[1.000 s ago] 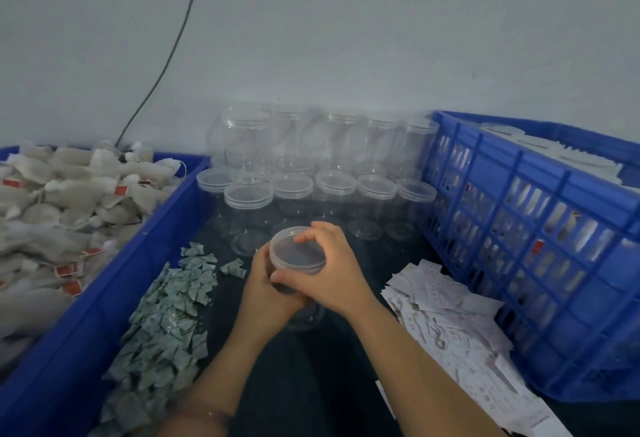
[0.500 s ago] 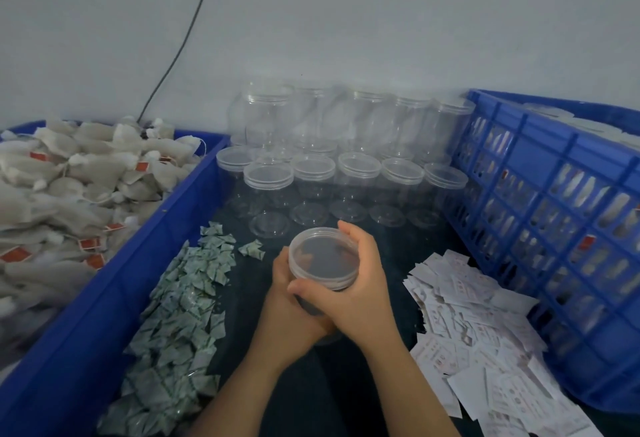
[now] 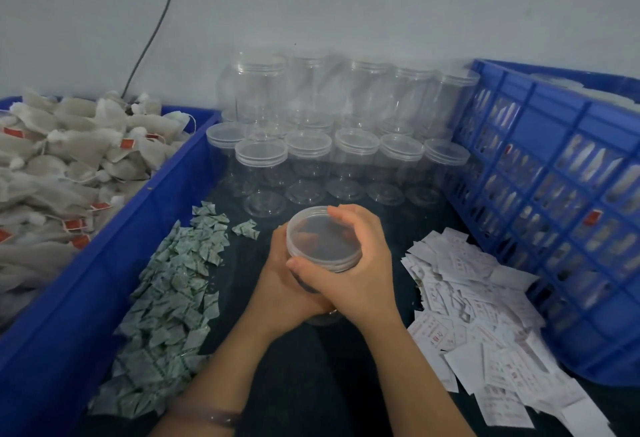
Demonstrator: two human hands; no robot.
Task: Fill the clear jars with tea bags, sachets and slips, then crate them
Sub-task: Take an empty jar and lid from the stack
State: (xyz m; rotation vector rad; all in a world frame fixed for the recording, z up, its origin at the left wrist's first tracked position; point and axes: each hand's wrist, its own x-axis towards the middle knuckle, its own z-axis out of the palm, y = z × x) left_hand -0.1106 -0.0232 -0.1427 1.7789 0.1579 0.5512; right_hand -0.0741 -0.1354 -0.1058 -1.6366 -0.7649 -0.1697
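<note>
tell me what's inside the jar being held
Through the lid of the held jar only dark and reddish blurs show. The left hand and right hand cover its wall, so contents cannot be told.

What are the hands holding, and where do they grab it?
A clear jar: the left hand grips its body, the right hand grips its lid.

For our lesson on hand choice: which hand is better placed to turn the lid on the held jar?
Right. The right hand curls round the rim of the lid from above. The left hand grips the jar lower down, so it likely steadies.
</note>
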